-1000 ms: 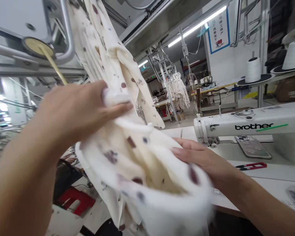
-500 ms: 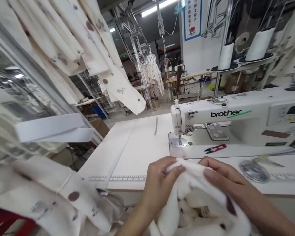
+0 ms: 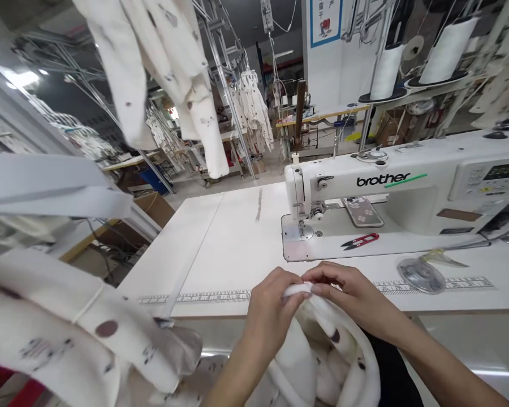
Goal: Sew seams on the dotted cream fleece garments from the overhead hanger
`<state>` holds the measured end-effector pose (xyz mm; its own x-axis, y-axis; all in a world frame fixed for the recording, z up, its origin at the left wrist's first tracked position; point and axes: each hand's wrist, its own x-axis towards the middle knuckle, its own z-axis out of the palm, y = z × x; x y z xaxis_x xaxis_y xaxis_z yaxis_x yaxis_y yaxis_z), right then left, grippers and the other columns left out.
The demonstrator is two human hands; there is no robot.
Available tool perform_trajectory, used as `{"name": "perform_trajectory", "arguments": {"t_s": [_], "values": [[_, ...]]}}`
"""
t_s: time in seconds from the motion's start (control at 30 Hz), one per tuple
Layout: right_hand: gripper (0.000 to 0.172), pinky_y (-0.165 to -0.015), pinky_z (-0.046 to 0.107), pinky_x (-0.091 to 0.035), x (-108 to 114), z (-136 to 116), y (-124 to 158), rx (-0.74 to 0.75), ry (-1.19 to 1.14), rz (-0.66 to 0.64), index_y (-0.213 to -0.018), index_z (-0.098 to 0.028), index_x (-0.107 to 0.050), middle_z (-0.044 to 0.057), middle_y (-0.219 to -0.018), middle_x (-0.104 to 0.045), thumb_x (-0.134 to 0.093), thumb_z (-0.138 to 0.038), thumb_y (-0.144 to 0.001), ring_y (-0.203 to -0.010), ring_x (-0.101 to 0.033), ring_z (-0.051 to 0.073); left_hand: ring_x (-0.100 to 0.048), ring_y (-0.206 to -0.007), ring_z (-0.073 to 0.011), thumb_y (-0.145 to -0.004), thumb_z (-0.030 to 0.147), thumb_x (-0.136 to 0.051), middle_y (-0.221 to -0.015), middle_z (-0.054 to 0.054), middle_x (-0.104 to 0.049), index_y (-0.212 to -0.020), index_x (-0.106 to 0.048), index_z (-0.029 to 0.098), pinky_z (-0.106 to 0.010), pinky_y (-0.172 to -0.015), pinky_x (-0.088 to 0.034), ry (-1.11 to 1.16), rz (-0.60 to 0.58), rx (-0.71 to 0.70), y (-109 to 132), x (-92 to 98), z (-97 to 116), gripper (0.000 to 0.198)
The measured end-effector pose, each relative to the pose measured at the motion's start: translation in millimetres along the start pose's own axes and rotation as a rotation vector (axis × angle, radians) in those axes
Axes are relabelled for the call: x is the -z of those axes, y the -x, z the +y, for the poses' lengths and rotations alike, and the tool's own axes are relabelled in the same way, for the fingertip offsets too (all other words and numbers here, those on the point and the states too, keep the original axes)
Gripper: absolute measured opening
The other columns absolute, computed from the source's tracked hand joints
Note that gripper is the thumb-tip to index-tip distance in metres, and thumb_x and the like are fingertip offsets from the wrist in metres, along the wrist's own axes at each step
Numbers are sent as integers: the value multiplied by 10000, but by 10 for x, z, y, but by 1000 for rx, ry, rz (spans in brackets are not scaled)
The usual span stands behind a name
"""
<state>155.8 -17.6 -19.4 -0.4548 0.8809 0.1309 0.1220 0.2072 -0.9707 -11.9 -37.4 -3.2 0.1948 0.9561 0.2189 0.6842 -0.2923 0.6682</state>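
A cream garment with dark spots (image 3: 297,350) hangs from both of my hands in front of the table's near edge. My left hand (image 3: 275,297) pinches its folded edge between thumb and fingers. Close against it, my right hand (image 3: 337,285) is closed on the same edge, fingertips almost meeting the left ones. Below them the cloth falls in an open loop. Beyond the hands stands a white sewing machine (image 3: 382,181), its needle area over a metal plate. Red-handled thread snips (image 3: 360,241) lie on the machine bed.
A ruler strip (image 3: 216,297) runs along the front of the white table (image 3: 233,243). A round clear disc (image 3: 421,275) lies at the right. More spotted garments (image 3: 173,73) hang at upper left, and a spotted bundle (image 3: 68,333) is at lower left. Thread cones (image 3: 387,72) stand behind.
My right hand has moved left along the garment's edge, up against my left hand. The garment's loop hangs lower and narrower. The view has shifted slightly.
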Motion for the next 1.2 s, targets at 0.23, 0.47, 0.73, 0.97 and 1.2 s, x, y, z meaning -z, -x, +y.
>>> {"name": "perform_trajectory", "arguments": {"t_s": [0.23,0.47,0.73,0.97,1.2], "values": [[125,-500,192,-320,81,-98,-72,-161,-81,-162,-684,-161,-520,-45,-593,-483,-517,-242,-778,-548,-434,81,-528,-676,-121,-811,109,-442,-766,-33,-554,-847,-602,184,-214,-578,-408,-92,-94,-272,70,91,-38,180],[123,-328,163,-230,-91,193,-217,-596,-659,-338,-591,-166,-494,-81,-398,-356,-530,-284,-584,-333,-311,61,-563,-741,-124,-794,42,-388,-967,-76,-604,-834,-539,194,-238,-622,-460,-30,11,-415,114,24,-62,218],[295,-606,204,-371,-156,94,-10,-182,-370,-44,-730,-166,-513,-20,-676,-475,-516,-453,-798,-648,-441,106,-594,-794,-153,-801,121,-430,-854,-48,-620,-816,-521,201,-261,-631,-468,110,215,-134,127,-157,-225,122],[203,-599,248,-365,-127,-14,19,-19,117,75,-804,-206,-526,-5,-730,-551,-386,-325,-890,-662,-484,143,-553,-711,-129,-762,224,-538,-786,-11,-570,-962,-557,215,-231,-619,-460,325,165,136,-40,-77,-24,201],[231,-650,274,-383,177,-21,-275,224,363,-6,-876,-217,-580,32,-827,-602,-349,-225,-882,-740,-547,169,-564,-865,-161,-782,188,-498,-988,-45,-598,-989,-661,257,-258,-704,-478,274,-63,61,-296,126,18,272]]}}
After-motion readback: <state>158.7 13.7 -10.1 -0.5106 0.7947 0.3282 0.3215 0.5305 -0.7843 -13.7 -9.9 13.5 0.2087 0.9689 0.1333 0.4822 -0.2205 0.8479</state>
